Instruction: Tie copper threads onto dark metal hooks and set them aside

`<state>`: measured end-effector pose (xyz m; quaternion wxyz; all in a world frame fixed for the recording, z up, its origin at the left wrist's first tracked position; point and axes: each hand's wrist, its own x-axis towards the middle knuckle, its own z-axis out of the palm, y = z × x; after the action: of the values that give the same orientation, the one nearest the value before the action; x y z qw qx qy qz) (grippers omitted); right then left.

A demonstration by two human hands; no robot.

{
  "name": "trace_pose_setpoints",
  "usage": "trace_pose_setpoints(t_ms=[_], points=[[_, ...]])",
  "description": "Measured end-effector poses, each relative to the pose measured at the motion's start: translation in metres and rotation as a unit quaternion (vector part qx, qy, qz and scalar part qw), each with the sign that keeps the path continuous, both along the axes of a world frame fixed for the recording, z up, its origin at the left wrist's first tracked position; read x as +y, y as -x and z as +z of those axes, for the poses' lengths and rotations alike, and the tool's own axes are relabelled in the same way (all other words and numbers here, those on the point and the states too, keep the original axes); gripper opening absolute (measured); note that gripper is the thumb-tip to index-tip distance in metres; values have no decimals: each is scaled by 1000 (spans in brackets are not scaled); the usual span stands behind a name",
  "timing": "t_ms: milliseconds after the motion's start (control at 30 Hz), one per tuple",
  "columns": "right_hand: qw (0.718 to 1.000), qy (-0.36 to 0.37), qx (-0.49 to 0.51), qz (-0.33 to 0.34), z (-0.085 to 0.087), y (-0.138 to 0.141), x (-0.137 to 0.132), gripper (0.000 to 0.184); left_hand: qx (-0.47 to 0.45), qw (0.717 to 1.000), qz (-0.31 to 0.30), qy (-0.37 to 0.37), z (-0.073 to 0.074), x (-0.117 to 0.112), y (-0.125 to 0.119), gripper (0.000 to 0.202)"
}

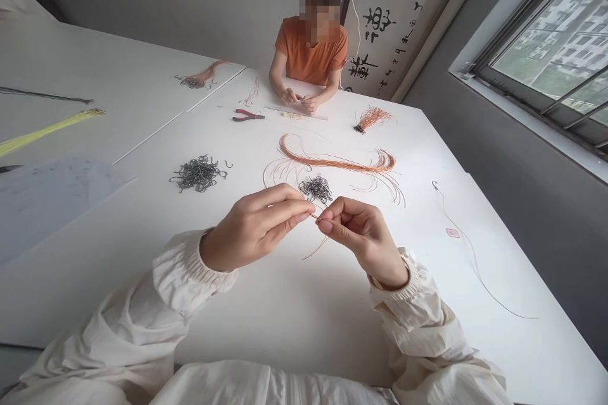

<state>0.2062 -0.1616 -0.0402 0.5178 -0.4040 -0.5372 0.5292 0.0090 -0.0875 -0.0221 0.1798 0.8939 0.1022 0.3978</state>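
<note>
My left hand (261,224) and my right hand (363,234) meet fingertip to fingertip over the white table. Between them is a thin orange line (315,218), pinched at its twisted part by both hands. A loose end of it hangs down below the fingers. Any hook at the pinch is hidden by my fingertips. Just beyond my hands lies a small pile of dark fish hooks (316,188). Behind that pile stretches a long bundle of orange lines (332,163). A larger pile of dark hooks (199,174) lies to the left of my left hand.
Across the white table (285,342) sits a person in an orange shirt (311,50), hands together. Red-handled pliers (247,115), a ruler (297,112) and a bunch of orange lines with hooks (373,119) lie there. On the right is a single hook on a line (444,209); yellow strands (52,130) lie left.
</note>
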Motion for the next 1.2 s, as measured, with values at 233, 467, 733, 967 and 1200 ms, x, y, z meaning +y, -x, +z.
trace_pose_setpoints(t_ms=[233,467,733,967,1200], points=[[999,-9,46,28,-2,0,-1,15,-31,999,5,-33,0,-1,-1,17],[996,-8,58,67,-2,-9,-1,15,-33,999,-14,-26,2,-3,0,17],[992,-20,-95,80,7,-17,3,23,17,999,-43,-23,1,2,-1,20],[998,-36,-48,7,-8,4,5,19,40,998,-36,-19,-6,1,-1,18],[998,-41,25,34,-15,4,7,13,33,998,-44,-25,-4,-3,-1,19]])
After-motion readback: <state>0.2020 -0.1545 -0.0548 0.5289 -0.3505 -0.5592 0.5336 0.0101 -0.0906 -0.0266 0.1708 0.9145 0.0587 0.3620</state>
